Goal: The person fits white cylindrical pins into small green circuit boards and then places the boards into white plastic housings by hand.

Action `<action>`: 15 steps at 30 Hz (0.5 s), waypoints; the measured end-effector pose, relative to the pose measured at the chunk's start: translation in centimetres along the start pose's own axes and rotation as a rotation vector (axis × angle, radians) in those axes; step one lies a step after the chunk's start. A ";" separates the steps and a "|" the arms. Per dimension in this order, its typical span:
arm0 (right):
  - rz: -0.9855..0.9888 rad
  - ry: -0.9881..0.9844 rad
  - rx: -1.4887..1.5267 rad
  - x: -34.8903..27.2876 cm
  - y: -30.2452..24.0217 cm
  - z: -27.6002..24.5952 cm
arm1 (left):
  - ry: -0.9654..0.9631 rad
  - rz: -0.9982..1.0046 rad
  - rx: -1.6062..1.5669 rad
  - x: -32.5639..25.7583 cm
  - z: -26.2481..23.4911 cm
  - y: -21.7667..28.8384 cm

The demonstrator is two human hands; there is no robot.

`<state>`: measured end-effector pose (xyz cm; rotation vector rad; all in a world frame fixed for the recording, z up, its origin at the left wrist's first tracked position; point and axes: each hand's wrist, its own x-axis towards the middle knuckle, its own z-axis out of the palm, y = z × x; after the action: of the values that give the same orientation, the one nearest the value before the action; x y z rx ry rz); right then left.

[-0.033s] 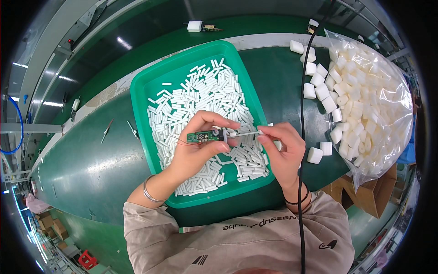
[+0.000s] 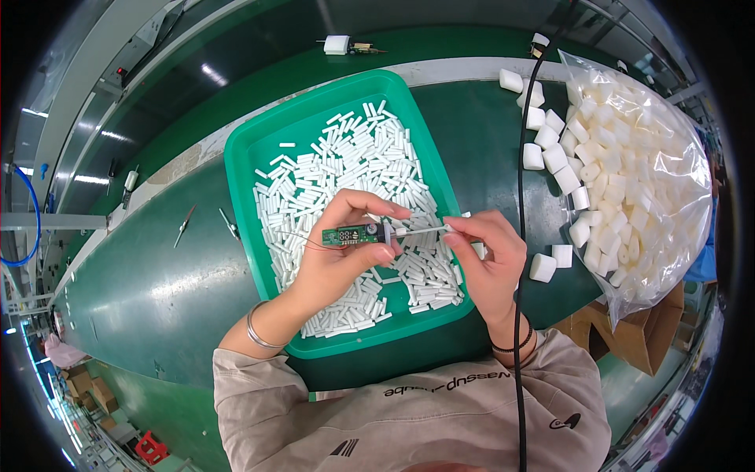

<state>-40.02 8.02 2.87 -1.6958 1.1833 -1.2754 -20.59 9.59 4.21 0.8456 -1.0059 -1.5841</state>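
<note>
Over the tray, my left hand (image 2: 346,248) is closed around a small device with a green circuit board (image 2: 342,236). Thin wires trail from the board's left end. A thin white stick (image 2: 421,231) juts from the device's right end, and the thumb and fingers of my right hand (image 2: 487,256) pinch its far tip. Below both hands lies a green tray (image 2: 263,145) of many short white tubes (image 2: 354,161), some of them hidden under the hands.
To the right, a clear plastic bag (image 2: 645,181) bulges with white foam-like plugs, and loose plugs (image 2: 554,157) lie beside it. A black cable (image 2: 521,236) hangs down past my right wrist. Beyond the tray rests an assembled piece (image 2: 338,46). A cardboard box (image 2: 657,334) stands at lower right.
</note>
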 end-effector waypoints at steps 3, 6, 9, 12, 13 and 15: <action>-0.075 -0.039 -0.121 0.4 -0.1 -0.4 | 0.018 0.078 0.138 0.1 -0.3 -0.4; -0.163 -0.102 -0.155 0.8 0.3 -0.9 | -0.104 0.124 0.443 0.5 -1.1 -0.3; -0.217 -0.151 -0.149 0.8 0.5 -0.9 | -0.094 0.075 0.450 0.5 -0.6 -0.5; -0.190 -0.164 -0.101 0.4 0.0 -0.5 | -0.106 0.127 0.449 0.3 -0.2 -0.5; -0.230 -0.161 -0.072 0.3 0.0 -0.3 | -0.106 0.126 0.448 0.2 -0.2 -0.4; -0.270 -0.159 -0.045 0.1 0.0 -0.1 | -0.165 0.129 0.520 0.1 -0.4 -0.3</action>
<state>-40.12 7.93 2.90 -2.0023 0.9193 -1.2502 -20.38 9.48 3.82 0.9816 -1.5989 -1.3127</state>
